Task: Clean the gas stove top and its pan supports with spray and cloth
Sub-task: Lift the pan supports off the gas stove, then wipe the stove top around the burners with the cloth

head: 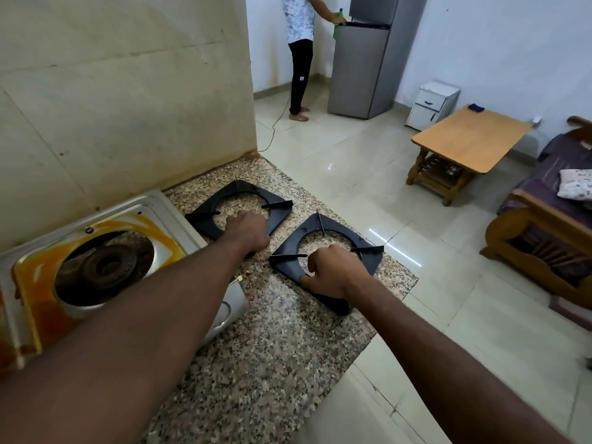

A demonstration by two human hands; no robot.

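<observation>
Both hands grip flat pan supports, prongs upward.

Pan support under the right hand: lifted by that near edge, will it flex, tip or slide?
Probably rigid: the near pan support looks like a solid black metal plate with upright prongs. Gripped off-centre by the right hand, its far side would likely droop. It may scrape on the granite counter.
</observation>
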